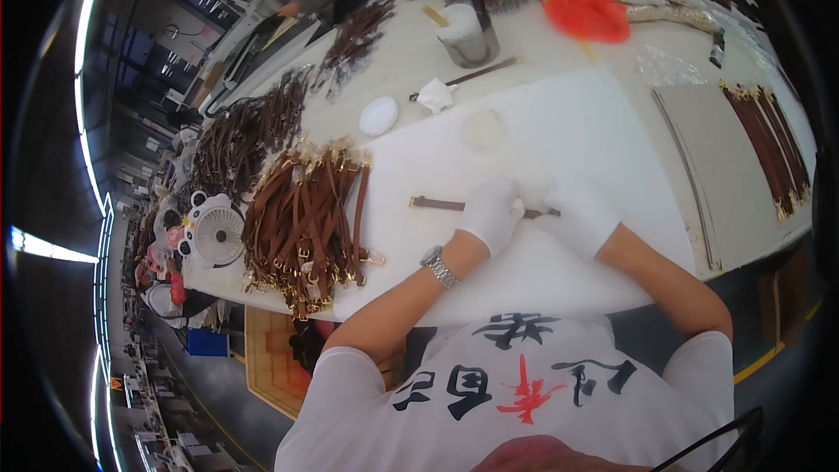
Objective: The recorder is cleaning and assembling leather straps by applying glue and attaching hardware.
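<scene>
A brown leather strap [441, 204] with a gold-coloured buckle lies crosswise over the white sheet [559, 131] in front of me. My left hand [491, 214], in a white glove, is closed on its middle, with fingertips pinched together. My right hand [590, 220], also gloved in white, is at the strap's right end, its fingers bent in toward it. Glare off the sheet blurs those fingertips, and anything small between the hands cannot be made out. The buckle end sticks out to the left of my left hand.
To the left lie a heap of brown buckled straps [306, 218] and a small white fan [217, 229]. Farther back are a white lid [378, 115], a crumpled tissue [435, 95], a tub [468, 38] and a red plastic bag [585, 9]. More straps [765, 149] lie on a grey board [699, 166] at right.
</scene>
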Demonstrator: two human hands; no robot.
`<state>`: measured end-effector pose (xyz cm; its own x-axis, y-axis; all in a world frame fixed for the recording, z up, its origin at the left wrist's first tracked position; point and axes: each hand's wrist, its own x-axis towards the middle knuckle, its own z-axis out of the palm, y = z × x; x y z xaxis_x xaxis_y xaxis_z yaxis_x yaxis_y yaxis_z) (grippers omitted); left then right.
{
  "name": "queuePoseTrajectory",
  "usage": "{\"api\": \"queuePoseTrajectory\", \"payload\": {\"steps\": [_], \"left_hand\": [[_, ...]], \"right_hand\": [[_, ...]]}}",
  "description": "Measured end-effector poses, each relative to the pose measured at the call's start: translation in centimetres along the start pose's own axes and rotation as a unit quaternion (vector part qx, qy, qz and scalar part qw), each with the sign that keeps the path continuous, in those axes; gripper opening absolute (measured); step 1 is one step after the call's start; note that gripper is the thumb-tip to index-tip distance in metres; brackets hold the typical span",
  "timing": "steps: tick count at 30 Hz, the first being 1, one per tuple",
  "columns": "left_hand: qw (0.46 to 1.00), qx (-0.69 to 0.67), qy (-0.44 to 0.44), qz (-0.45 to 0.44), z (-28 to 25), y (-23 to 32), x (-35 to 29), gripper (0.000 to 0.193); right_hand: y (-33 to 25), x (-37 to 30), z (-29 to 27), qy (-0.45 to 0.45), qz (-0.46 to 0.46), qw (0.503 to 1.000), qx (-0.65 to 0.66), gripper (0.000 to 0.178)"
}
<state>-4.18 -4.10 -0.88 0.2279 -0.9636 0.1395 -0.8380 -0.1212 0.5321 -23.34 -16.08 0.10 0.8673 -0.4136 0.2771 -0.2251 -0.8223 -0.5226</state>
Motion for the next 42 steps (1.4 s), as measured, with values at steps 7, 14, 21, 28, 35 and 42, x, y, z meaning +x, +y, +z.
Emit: {"api": "queuePoseTrajectory", "payload": {"steps": [7,14,21,28,35,42], "left_hand": [[0.998,0.025,0.043,0.032,-0.5,-0.4,-1.3,0.013],[0.997,0.072,-0.024,-0.026,-2.5,-1.3,-0.1,0.01],[1.0,0.012,-0.016,0.001,-0.1,-2.8,-0.2,0.011],[0.992,0.116,-0.049,0.021,-2.9,0.8,0.6,0.011],[0.973,0.212,-0.084,0.03,-3.4,1.1,-0.4,0.01],[0.996,0.057,-0.028,0.058,-1.3,0.6,0.1,0.01]], "right_hand": [[0.7,-0.2,0.5,-0.014,-0.02,0.999,-0.033,0.023],[-0.1,-0.1,-0.9,-0.015,-0.022,0.999,-0.038,0.024],[0.4,0.8,0.2,-0.041,-0.045,0.998,-0.033,0.024],[1.6,0.2,0.3,-0.009,-0.063,0.998,-0.02,0.02],[-1.0,1.2,-1.2,-0.012,-0.05,0.999,-0.005,0.019],[0.1,0.9,-0.5,-0.018,-0.041,0.998,0.039,0.021]]}}
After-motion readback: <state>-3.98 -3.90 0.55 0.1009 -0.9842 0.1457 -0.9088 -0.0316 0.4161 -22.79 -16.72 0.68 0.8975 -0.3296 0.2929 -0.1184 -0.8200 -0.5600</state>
